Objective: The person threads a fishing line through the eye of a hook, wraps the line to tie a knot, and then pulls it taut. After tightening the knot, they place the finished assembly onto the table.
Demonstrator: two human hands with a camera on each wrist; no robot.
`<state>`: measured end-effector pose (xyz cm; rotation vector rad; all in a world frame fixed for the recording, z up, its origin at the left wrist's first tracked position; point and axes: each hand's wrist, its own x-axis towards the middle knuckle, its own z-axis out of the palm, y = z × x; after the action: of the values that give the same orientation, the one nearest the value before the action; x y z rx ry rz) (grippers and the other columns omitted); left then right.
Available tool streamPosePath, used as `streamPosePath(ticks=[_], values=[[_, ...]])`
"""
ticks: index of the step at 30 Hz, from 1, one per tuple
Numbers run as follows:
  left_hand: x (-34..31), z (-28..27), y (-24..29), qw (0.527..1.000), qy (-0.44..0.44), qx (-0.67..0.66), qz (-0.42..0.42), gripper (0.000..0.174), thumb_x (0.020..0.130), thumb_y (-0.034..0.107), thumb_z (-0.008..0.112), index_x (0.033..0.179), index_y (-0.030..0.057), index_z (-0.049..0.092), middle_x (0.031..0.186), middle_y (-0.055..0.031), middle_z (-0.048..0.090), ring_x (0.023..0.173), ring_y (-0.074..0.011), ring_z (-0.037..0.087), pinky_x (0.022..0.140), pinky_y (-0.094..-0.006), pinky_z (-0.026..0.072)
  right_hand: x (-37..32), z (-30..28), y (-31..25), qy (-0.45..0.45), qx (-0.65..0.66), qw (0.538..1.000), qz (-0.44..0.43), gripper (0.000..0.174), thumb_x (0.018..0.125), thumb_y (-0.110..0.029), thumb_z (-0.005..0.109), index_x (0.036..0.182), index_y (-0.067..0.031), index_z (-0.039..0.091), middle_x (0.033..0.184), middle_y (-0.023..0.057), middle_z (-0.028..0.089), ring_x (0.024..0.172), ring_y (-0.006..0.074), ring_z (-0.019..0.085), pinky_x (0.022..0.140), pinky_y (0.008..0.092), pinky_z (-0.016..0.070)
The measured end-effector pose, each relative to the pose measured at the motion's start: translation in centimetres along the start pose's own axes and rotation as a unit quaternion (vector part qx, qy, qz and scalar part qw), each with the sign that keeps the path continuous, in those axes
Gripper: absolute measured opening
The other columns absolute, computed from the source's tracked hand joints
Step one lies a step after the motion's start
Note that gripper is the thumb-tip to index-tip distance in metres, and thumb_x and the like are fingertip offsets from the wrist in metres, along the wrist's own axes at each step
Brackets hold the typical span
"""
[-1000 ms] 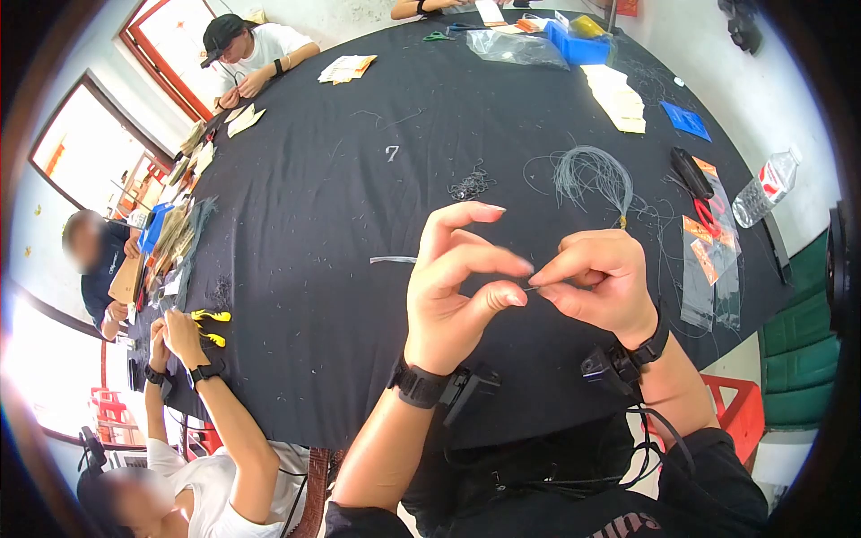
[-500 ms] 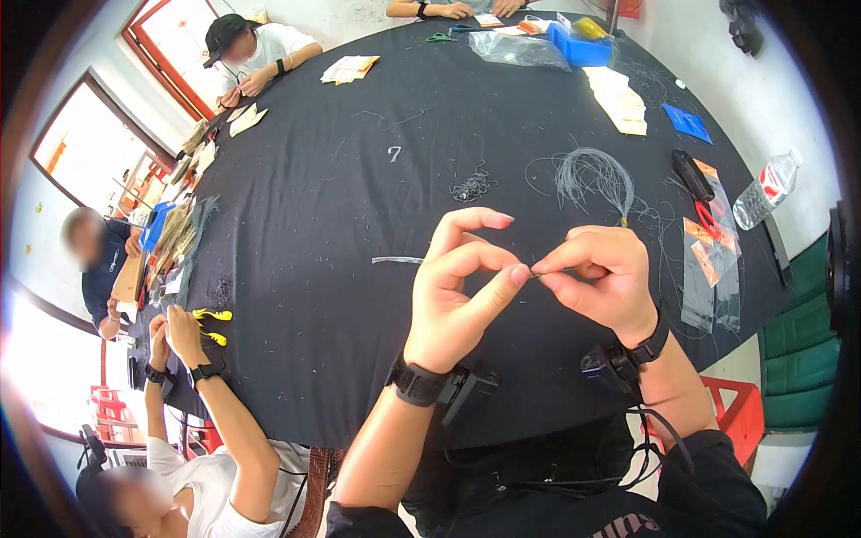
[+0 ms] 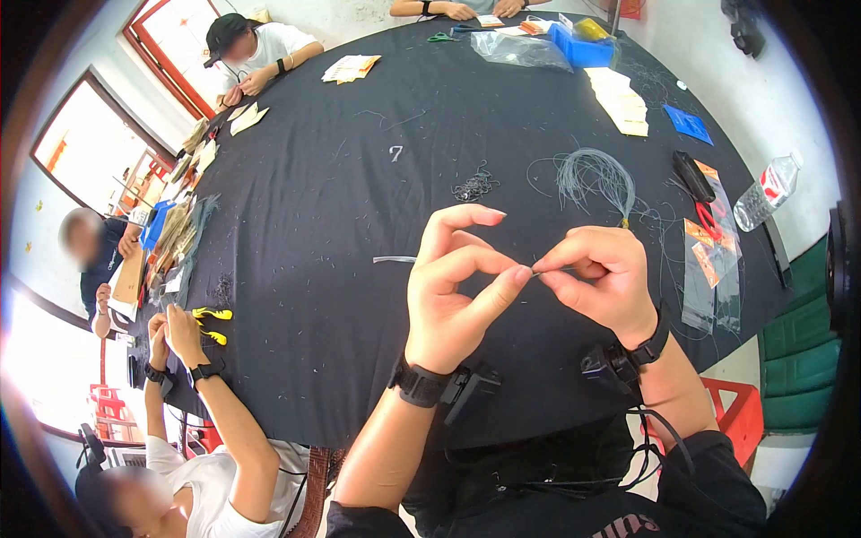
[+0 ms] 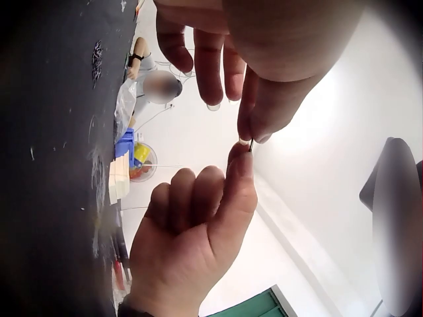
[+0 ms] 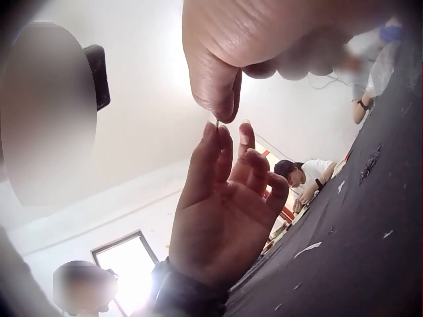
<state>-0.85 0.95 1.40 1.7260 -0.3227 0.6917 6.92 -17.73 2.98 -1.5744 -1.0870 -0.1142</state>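
My left hand and right hand meet fingertip to fingertip above the near part of the black-covered table. Between them is a thin, dark, wire-like piece, mostly hidden by the fingers; I cannot tell its kind. The left thumb and index finger pinch one end while the other left fingers stay spread. On the right, thumb and index finger pinch the opposite end, with the remaining fingers curled in. Beyond the hands lie a heap of small dark hooks and a looped bundle of clear line.
A short clear strip lies left of my left hand. At right are red scissors, a black case, plastic packets and a water bottle. Cards and a blue box stand farther back. Other people sit around the table.
The left thumb and index finger have closed together onto the thin piece beside the right fingertips; a second ago they were apart. The right hand has hardly moved.
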Motion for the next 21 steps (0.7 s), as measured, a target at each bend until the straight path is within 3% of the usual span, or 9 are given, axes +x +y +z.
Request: streamPosePath(ticks=[7,21], values=[[0.06,0.15,0.35,0.995,0.039,0.078,0.041,0.010,0.073,0.002,0.081,0.076,0.0016,0.071,0.120,-0.0102,0.056,0.070,-0.0080,0.056,0.067,-0.0241,0.0464,-0.36,0.37,0.02,0.005,0.080,0.992,0.098,0.013,0.080,-0.004,0.074,0.093,-0.0021,0.073,0.059,-0.0086,0.040,0.053,0.0004,0.030,0.050,0.0210,0.0241],[0.05,0.28,0.55,0.980,0.051,0.162,0.100,0.017,0.065,0.002,0.084,0.079,0.0057,0.075,0.123,-0.0099,0.053,0.066,-0.0072,0.055,0.062,-0.0230,0.0463,-0.52,0.86,0.40,0.019,0.253,0.948,0.192,0.008,0.087,-0.006,0.072,0.090,0.0006,0.068,0.062,-0.0092,0.044,0.057,-0.0012,0.037,0.053,0.0172,0.0325]])
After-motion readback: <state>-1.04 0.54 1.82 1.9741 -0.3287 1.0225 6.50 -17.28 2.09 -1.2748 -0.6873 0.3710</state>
